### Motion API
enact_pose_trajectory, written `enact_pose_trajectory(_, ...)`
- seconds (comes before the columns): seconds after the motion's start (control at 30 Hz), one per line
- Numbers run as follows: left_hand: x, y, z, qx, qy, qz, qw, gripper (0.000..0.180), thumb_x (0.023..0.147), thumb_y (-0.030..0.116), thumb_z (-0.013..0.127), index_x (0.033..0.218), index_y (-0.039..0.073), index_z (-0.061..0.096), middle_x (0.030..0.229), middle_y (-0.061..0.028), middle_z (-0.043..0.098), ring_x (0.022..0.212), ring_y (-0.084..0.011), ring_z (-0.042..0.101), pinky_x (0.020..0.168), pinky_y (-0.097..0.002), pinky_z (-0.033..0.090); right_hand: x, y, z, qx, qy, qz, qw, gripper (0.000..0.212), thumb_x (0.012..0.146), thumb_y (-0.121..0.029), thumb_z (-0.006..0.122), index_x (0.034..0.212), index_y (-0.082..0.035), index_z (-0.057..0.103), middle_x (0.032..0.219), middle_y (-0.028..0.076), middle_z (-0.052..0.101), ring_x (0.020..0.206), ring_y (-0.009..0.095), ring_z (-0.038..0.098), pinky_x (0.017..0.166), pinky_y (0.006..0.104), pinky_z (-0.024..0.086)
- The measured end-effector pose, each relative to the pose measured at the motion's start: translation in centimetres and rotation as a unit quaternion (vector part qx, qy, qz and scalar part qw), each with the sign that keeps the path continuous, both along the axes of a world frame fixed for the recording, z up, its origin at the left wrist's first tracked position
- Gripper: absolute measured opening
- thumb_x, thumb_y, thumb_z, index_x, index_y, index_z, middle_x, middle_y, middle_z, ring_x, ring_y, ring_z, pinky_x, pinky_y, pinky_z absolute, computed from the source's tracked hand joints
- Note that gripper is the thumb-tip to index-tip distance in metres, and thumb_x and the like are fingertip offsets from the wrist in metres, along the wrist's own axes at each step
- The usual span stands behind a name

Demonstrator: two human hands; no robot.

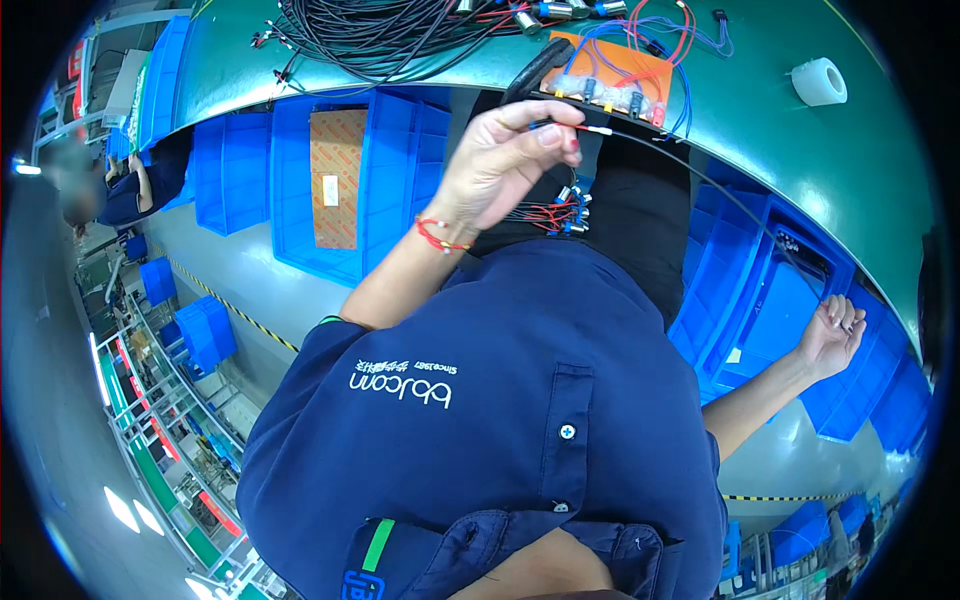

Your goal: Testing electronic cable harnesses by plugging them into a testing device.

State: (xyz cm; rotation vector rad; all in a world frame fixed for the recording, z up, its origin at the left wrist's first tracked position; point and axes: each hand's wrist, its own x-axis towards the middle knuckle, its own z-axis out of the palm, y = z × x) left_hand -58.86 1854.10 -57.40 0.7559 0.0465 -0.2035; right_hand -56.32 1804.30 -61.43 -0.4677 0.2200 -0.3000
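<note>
A thin black cable [715,184] runs between my two hands in a long arc. My left hand [505,165], with a red bracelet at the wrist, pinches the cable close to its end with red and white leads, in front of the bench edge. Far out to the right, my right hand [833,338] is closed around the cable's other stretch; the end there is hidden in the fingers. Just beyond my left hand lies an orange board [645,70] with a row of small connectors and red and blue wires. More cables with metal connectors [560,213] lie at my lap.
A heap of black cables [385,40] with metal plugs covers the back left of the green bench [740,90]. A white roll [819,82] stands at the right. Blue bins [375,190] are under the bench. Another person [130,190] works at far left.
</note>
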Motion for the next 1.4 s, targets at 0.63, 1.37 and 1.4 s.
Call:
enact_pose_trajectory(0.63,2.7,-7.1,-3.7,-0.177,0.201,-0.093,0.959,0.041,0.103,0.029,0.045,0.123,-0.005,0.055,0.062,0.0042,0.052,0.078,-0.0125,0.056,0.11,-0.0393,0.039,0.5,8.4,-2.5,-0.146,0.004,0.097,0.984,0.016,0.073,-0.019,0.051,0.077,-0.004,0.047,0.071,0.005,0.037,0.068,0.016,0.035,0.069,0.0318,0.029)
enact_pose_trajectory(1.37,2.2,-9.1,-4.4,-0.236,0.124,-0.12,0.956,0.026,0.104,0.035,0.042,0.104,0.013,0.056,0.068,0.004,0.048,0.079,-0.0132,0.05,0.095,-0.0366,0.044,1.8,10.8,-2.4,-0.223,0.037,0.127,0.966,0.015,0.079,-0.018,0.045,0.078,-0.003,0.046,0.073,0.005,0.039,0.068,0.015,0.034,0.069,0.0304,0.029)
enact_pose_trajectory(1.4,2.3,-9.0,-4.4,-0.222,0.126,-0.109,0.961,0.026,0.103,0.036,0.044,0.103,0.013,0.056,0.068,0.0044,0.05,0.078,-0.0118,0.051,0.091,-0.0342,0.046,1.9,10.9,-2.3,-0.223,0.038,0.127,0.966,0.015,0.079,-0.018,0.045,0.078,-0.003,0.046,0.073,0.005,0.039,0.068,0.015,0.034,0.069,0.0304,0.029)
